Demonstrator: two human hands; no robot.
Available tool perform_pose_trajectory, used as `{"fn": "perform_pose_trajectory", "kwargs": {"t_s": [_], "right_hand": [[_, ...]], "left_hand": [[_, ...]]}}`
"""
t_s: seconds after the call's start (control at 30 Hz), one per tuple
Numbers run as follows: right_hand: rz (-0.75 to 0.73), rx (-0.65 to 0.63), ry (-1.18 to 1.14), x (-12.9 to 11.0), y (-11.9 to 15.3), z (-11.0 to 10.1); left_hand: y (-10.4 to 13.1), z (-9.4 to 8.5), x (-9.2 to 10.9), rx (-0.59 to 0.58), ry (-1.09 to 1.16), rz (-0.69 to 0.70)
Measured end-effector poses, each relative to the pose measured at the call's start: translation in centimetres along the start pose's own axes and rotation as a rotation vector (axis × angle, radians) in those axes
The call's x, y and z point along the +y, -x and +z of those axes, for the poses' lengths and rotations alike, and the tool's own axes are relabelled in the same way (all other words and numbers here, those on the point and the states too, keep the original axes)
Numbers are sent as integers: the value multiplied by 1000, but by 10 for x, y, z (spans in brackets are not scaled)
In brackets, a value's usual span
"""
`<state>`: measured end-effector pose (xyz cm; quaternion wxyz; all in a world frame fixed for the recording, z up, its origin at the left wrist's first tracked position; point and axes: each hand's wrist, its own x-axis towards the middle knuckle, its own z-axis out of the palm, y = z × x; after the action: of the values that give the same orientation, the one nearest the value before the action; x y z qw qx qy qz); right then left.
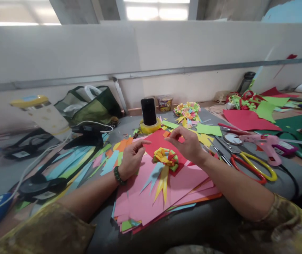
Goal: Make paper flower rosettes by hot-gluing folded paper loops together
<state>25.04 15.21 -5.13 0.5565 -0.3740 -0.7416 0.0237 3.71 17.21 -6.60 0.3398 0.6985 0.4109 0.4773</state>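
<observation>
A paper rosette in yellow, green and orange, with blue and yellow forked tails, lies on a stack of pink sheets topped by a red sheet. To its left, my left hand hovers with fingers bent and the index finger pointing right; nothing shows in it. My right hand is above and right of the rosette, its thumb and index finger bent towards each other. Whether something small is between those fingertips cannot be made out. Neither hand touches the rosette.
At the right lie scissors and a pink glue gun. A phone stands in a yellow tape roll. Behind it are a snack cup and more rosettes. Coloured strips and a green bag are left.
</observation>
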Motion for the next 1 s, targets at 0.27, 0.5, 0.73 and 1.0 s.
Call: {"fn": "perform_pose_trajectory", "kwargs": {"t_s": [0.27, 0.5, 0.73, 1.0], "right_hand": [[21, 52, -26, -3, -1, -3], [44, 156, -72, -3, -3, -1], [40, 311, -39, 8, -2, -3], [22, 263, -74, 7, -2, -1]], "left_hand": [[-17, -41, 28, 109, -11, -51], [-7, -60, 15, 145, -333, -132], [1, -43, -10, -39, -655, -176], [-6, -38, -24, -123, -708, -226]]}}
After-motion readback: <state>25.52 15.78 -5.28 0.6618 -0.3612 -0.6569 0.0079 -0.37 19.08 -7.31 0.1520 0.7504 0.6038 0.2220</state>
